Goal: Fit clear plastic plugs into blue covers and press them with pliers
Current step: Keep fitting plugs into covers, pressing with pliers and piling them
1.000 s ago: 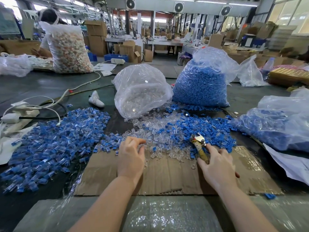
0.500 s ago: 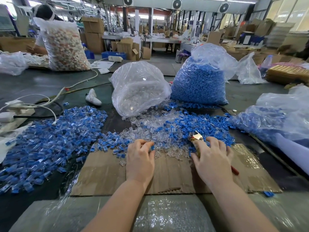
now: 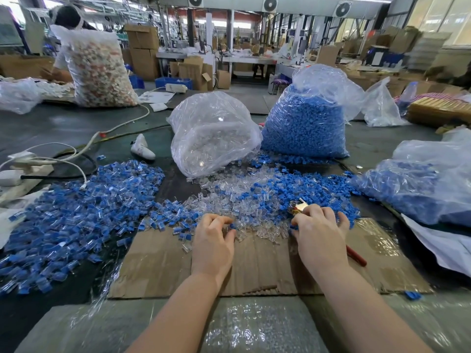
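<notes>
A mixed heap of loose clear plugs [image 3: 257, 220] and blue covers [image 3: 300, 189] lies at the far edge of a cardboard sheet [image 3: 254, 266]. My left hand [image 3: 212, 240] has its fingers curled at the edge of the clear plugs, pinching among them; what it holds is hidden. My right hand [image 3: 319, 230] grips the pliers [image 3: 299, 206], whose metal jaws stick out past the knuckles and whose red handle tip shows behind the wrist. Its fingertips touch the blue covers.
A wide pile of assembled blue-and-clear pieces [image 3: 76, 212] covers the table at left. A bag of clear plugs [image 3: 214, 133] and a bag of blue covers [image 3: 305, 123] stand behind the heap. Another bag of blue parts [image 3: 420, 189] lies right. Cables and a power strip [image 3: 23, 171] lie far left.
Both hands have moved forward into the heap and closer together. The right hand slid left with the pliers; the left hand shifted right to the clear plugs.
</notes>
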Available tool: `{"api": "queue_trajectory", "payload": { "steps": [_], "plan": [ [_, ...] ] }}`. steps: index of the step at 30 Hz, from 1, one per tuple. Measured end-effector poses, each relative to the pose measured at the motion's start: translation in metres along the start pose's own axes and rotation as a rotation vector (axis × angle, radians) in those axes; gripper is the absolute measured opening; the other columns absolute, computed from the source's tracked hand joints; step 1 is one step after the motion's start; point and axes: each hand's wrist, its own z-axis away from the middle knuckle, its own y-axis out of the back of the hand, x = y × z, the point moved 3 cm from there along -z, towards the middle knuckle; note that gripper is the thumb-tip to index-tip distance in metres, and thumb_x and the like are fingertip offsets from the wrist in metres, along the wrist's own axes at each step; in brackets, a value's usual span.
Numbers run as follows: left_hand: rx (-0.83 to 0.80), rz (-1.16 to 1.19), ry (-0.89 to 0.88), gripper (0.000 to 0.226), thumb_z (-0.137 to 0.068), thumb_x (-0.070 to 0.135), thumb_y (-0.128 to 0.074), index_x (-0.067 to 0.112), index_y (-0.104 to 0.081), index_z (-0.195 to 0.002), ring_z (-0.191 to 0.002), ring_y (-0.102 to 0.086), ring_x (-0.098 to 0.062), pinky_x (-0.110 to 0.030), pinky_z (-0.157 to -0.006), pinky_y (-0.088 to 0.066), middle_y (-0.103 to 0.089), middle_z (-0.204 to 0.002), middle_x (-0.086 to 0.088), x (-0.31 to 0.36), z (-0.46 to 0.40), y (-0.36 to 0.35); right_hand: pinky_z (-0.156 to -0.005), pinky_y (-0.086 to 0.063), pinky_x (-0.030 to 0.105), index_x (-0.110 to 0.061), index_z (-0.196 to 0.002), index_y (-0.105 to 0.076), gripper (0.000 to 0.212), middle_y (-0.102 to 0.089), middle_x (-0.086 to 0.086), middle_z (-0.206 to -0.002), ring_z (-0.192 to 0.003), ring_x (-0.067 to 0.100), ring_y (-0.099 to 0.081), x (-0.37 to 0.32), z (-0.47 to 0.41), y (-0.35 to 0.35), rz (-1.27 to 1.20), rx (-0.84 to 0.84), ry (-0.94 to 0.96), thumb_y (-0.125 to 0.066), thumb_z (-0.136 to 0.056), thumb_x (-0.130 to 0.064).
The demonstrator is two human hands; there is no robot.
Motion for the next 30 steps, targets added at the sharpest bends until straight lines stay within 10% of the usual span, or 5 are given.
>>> {"api": "queue_trajectory", "payload": {
  "steps": [9,16,30],
  "plan": [
    [-0.013,0.036,0.011,0.009,-0.085,0.011,-0.065,0.018,-0.066,-0.090,-0.083,-0.048,-0.002,-0.004,-0.071,-0.036,-0.047,-0.080,0.021,-0.002,0.000,0.000,-0.104,-0.020,0.038,-0.025,-0.099,-0.068,0.022,-0.057,-0.006,-0.106,-0.106,0.018,-0.045,-0.038,0.011,-0.003,-0.302,0.084,0.144,-0.055,-0.089,-0.011],
    [-0.027,-0.020,0.059,0.037,-0.092,0.021,-0.055,0.016,-0.052,-0.129,-0.103,-0.044,-0.007,-0.014,-0.088,-0.031,-0.046,-0.111,0.006,-0.005,-0.005,-0.004,-0.100,-0.017,0.034,-0.029,-0.103,-0.066,0.023,-0.057,-0.010,-0.107,-0.107,0.015,-0.045,-0.042,0.017,-0.012,-0.358,0.091,0.138,-0.051,-0.092,-0.016],
    [0.063,0.165,0.082,0.011,-0.084,0.018,-0.067,0.026,-0.059,-0.085,-0.081,-0.055,-0.007,-0.014,-0.070,-0.042,-0.059,-0.083,0.008,0.008,-0.003,0.006,-0.098,-0.025,0.038,-0.023,-0.096,-0.069,0.012,-0.061,-0.005,-0.103,-0.101,0.020,-0.051,-0.038,0.023,-0.013,-0.434,0.117,0.092,-0.063,-0.086,-0.020]
  ]
}}
